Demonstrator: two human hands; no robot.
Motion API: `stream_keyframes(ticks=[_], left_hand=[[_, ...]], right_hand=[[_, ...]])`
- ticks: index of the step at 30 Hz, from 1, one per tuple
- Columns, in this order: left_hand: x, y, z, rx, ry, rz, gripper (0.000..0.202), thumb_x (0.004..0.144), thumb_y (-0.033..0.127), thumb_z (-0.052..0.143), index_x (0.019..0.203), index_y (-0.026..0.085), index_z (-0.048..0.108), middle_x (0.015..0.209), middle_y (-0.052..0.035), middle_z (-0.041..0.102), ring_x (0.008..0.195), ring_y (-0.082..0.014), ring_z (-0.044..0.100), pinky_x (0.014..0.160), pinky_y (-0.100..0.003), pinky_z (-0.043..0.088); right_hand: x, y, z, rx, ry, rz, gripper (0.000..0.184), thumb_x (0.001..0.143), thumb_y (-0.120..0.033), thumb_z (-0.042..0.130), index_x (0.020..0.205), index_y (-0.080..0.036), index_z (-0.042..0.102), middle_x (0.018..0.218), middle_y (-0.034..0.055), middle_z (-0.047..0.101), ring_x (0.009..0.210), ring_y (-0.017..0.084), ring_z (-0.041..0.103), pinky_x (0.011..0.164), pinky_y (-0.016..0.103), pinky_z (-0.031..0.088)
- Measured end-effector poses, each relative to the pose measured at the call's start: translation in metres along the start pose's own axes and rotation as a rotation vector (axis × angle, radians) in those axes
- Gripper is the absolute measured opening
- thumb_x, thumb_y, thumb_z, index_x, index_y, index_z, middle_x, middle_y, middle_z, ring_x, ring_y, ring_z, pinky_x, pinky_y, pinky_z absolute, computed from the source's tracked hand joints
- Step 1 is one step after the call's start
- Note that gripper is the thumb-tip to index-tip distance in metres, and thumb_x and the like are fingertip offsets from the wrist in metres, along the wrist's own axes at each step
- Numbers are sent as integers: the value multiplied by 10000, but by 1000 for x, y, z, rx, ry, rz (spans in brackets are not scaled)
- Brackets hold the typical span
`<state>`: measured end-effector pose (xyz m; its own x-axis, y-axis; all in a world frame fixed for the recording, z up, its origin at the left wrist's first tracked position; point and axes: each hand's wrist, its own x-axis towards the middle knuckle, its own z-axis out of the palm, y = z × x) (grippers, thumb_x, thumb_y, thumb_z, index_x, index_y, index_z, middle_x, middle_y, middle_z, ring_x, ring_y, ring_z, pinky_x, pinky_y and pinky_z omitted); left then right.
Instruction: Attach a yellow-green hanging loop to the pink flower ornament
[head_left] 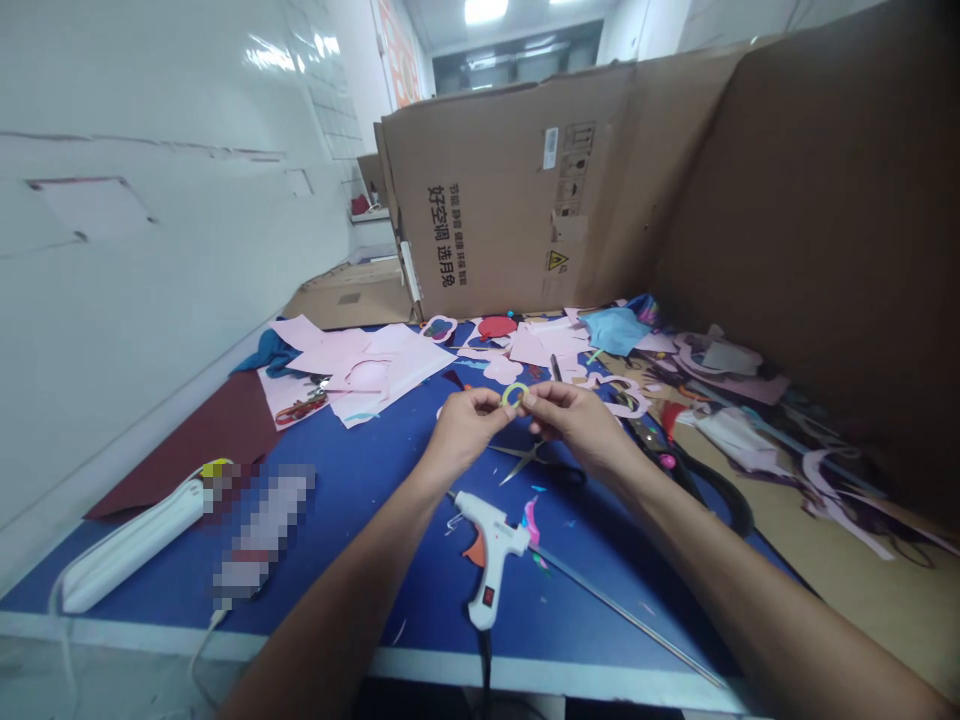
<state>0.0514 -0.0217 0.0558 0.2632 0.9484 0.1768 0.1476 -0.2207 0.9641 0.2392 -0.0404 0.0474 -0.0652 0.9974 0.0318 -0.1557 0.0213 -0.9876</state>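
Both my hands meet above the blue table, pinching a small yellow-green paper ring between them. My left hand grips the ring's left side with closed fingers. My right hand pinches its right side. Below the hands lie scissors on the table. A white hot-glue gun stands closer to me, nozzle pointing left, with small coloured scraps beside it.
Pink paper sheets and cut-outs cover the far table, with a blue scrap. Cardboard box walls stand behind and to the right. A white power strip lies at left. A thin metal rod runs diagonally near the glue gun.
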Motion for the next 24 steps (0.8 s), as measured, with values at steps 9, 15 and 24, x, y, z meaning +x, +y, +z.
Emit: stream_keyframes(ticks=[9, 15, 24], left_hand=[[-8, 0, -11, 147, -121, -13, 115, 750, 280, 698, 679, 189, 691, 690, 13, 636, 663, -143, 511, 664, -287, 379], [-9, 6, -10, 93, -95, -30, 71, 737, 251, 682, 698, 192, 691, 683, 8, 658, 651, -141, 552, 649, -277, 399], [-14, 14, -4, -240, 78, -194, 230, 725, 349, 817, 860, 186, 730, 762, -33, 735, 642, -124, 640, 565, -221, 436]], right_hand=[[-4, -8, -1, -231, -83, -119, 489, 772, -529, 876, 1121, -209, 755, 853, 22, 732, 676, 171, 650, 589, 290, 483], [-6, -11, -1, -395, -99, -170, 392, 811, -571, 821, 854, -185, 768, 686, 8, 669, 586, 147, 554, 547, 284, 411], [-11, -5, 11, -276, 97, -135, 540, 710, -704, 889, 823, -198, 737, 620, 10, 657, 541, 153, 550, 521, 284, 425]])
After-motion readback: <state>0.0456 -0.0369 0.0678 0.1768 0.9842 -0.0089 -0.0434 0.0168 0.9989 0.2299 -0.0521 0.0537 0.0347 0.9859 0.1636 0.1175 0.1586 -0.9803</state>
